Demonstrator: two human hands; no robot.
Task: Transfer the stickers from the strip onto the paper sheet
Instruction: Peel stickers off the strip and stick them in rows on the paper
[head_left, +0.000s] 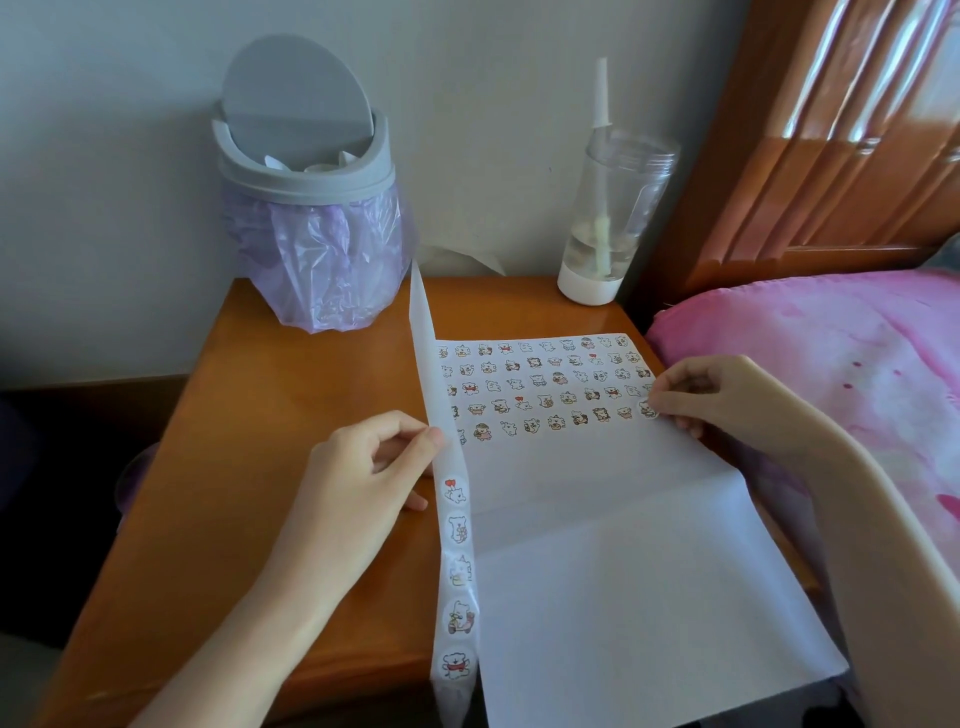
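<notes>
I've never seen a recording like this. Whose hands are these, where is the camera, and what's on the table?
No machine here: these are a person's two bare hands, filmed by one camera worn on the head, looking down. The left hand pinches a sticker strip. The right hand pinches a round sticker at the right edge of the paper sheet, whose top part carries rows of stickers. The sheet lies on a wooden table, with a grey bin and a clear bottle behind.

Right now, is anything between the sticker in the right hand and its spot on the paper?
Nothing visible. The right hand pinches the sticker at the end of the nearest row on the paper sheet; the left hand holds the strip at the other edge.
</notes>
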